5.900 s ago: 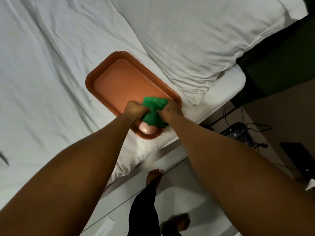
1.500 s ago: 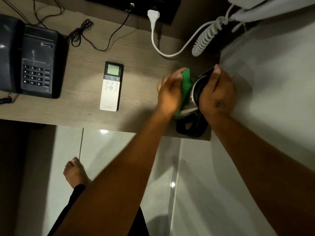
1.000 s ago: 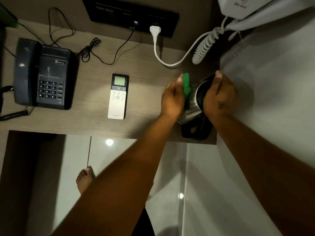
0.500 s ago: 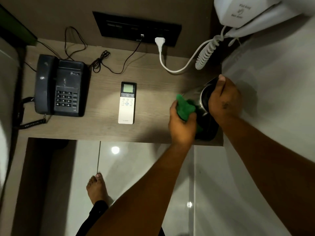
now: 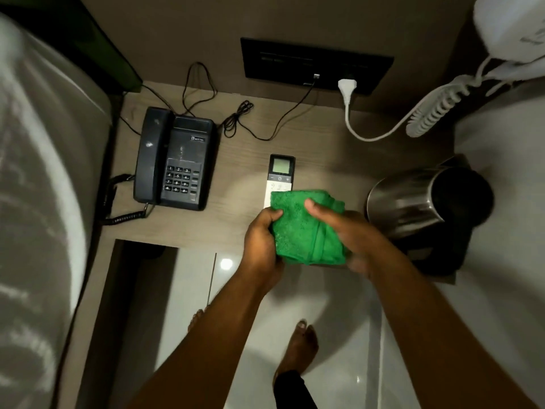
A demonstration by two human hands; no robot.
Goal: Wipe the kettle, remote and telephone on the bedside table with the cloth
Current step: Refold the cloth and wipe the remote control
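Observation:
Both hands hold the green cloth (image 5: 306, 228) above the front edge of the bedside table (image 5: 236, 149). My left hand (image 5: 261, 240) grips its left side and my right hand (image 5: 345, 228) grips its right side with the thumb on top. The cloth covers the lower half of the white remote (image 5: 280, 172), whose screen end shows. A steel kettle (image 5: 424, 202) with its lid open stands on a black base at the right, touched by neither hand. The black telephone (image 5: 177, 160) sits at the left of the table.
A white plug and cord (image 5: 348, 93) run from the black wall socket panel (image 5: 315, 64) to a wall-mounted hair dryer (image 5: 507, 28). Thin black cables (image 5: 239, 119) lie behind the phone. The bed (image 5: 38, 202) is at the left. My bare feet (image 5: 300, 343) stand on shiny tiles.
My right hand has let go of the kettle and taken the cloth together with the left hand. The cloth has moved left from the kettle to over the remote.

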